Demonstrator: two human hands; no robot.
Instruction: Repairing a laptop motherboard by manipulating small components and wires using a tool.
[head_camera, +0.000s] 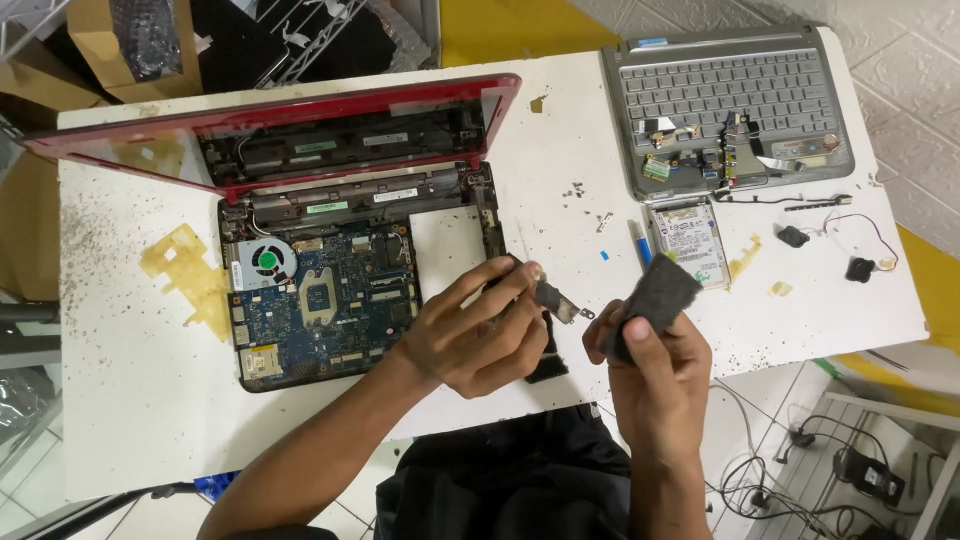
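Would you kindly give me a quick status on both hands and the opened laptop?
Left hand pinching small metal bracket. Right hand gripping dark grey pad. Red laptop open, board exposed. Nothing between hands and laptop.

Electronics repair workshop, small and informal. Shown by: white worktable (130, 400), stained and speckled with debris; red laptop (330, 230) at left centre, opened up with bare blue circuit board (320, 300) and cooling fan (268, 262); grey keyboard deck (725, 105) at far right, stripped and laid flat, with loose hard drive (692, 243) just near of it; scattered small screws (590, 200), detached small speakers with thin wires (850, 255) at right edge. Also noted: cardboard boxes (90, 40) and wire rack (320, 35) at far left, tangled cables (800, 470) on tiled floor at near right.
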